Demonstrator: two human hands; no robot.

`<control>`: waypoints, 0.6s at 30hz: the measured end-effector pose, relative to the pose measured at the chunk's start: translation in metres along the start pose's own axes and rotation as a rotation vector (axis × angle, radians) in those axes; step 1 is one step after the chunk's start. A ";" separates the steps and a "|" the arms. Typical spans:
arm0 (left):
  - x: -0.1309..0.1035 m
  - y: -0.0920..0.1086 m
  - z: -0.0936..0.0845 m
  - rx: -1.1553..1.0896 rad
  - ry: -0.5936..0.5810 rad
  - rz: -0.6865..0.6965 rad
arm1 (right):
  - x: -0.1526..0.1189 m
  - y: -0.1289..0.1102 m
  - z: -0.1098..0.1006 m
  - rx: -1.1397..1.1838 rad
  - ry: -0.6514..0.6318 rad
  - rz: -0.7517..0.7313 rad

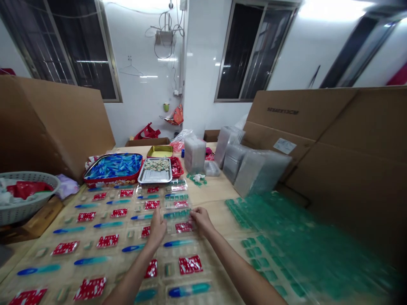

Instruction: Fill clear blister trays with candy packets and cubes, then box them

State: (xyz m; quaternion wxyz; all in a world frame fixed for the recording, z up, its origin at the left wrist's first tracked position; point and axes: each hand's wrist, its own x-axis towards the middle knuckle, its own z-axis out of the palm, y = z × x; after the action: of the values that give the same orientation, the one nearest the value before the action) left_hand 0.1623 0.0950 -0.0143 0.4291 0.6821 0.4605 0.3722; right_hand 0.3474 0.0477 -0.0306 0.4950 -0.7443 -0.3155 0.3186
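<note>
My left hand and my right hand are over the right-hand part of the laid-out rows. Between them stretches a clear plastic strip with green pieces; both hands have their fingers closed at its ends. Below it are a red packet with white dots and a blue pen-shaped item. A similar green strip lies just beyond. Around my hands, clear plastic trays hold more blue pen-shaped items, red packets and small pale blocks.
Many green-marked sheets cover the table's right side beside a large cardboard box. Clear plastic stacks stand behind. At the back left are a tin of blue items and a metal tray of pale pieces. A grey basket sits left.
</note>
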 end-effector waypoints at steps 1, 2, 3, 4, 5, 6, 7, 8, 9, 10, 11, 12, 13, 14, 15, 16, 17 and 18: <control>-0.001 0.000 0.001 0.109 -0.022 0.065 | -0.001 -0.001 -0.001 -0.050 0.008 -0.012; -0.003 -0.001 0.003 0.223 -0.063 0.131 | -0.001 -0.003 -0.002 -0.107 0.017 -0.031; -0.005 -0.001 0.005 0.327 -0.123 0.191 | -0.002 -0.004 -0.004 -0.168 0.028 -0.056; -0.009 -0.001 0.007 0.424 -0.193 0.244 | -0.003 -0.005 -0.007 -0.232 0.038 -0.083; -0.012 -0.001 0.009 0.513 -0.263 0.290 | -0.005 -0.007 -0.010 -0.295 0.047 -0.110; -0.016 0.001 0.011 0.591 -0.319 0.331 | -0.006 -0.008 -0.012 -0.356 0.054 -0.131; -0.020 0.003 0.013 0.657 -0.357 0.367 | -0.008 -0.009 -0.015 -0.411 0.058 -0.145; -0.023 0.006 0.014 0.712 -0.377 0.390 | -0.009 -0.010 -0.017 -0.460 0.060 -0.152; -0.026 0.009 0.015 0.760 -0.389 0.397 | -0.011 -0.011 -0.018 -0.501 0.058 -0.153; -0.029 0.012 0.016 0.803 -0.402 0.396 | -0.013 -0.012 -0.019 -0.536 0.053 -0.151; -0.031 0.013 0.017 0.847 -0.416 0.388 | -0.015 -0.013 -0.019 -0.566 0.047 -0.146; -0.032 0.014 0.018 0.892 -0.434 0.372 | -0.017 -0.013 -0.019 -0.589 0.041 -0.140; -0.033 0.012 0.018 0.933 -0.445 0.359 | -0.019 -0.014 -0.020 -0.610 0.034 -0.133; -0.033 0.010 0.019 0.976 -0.452 0.350 | -0.021 -0.014 -0.020 -0.627 0.032 -0.127; -0.032 0.005 0.020 1.002 -0.451 0.356 | -0.024 -0.015 -0.020 -0.642 0.034 -0.123; -0.031 -0.001 0.021 1.019 -0.460 0.369 | -0.027 -0.017 -0.022 -0.656 0.039 -0.114; -0.028 -0.007 0.022 1.035 -0.471 0.377 | -0.031 -0.019 -0.023 -0.669 0.046 -0.107; -0.026 -0.015 0.024 1.045 -0.449 0.382 | -0.037 -0.022 -0.026 -0.678 0.050 -0.107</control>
State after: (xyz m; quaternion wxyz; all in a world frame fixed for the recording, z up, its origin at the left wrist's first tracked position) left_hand 0.1715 0.0680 -0.0395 0.0492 0.9354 0.3498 0.0137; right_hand 0.3428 0.0118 0.0037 0.2431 -0.8564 -0.4298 0.1508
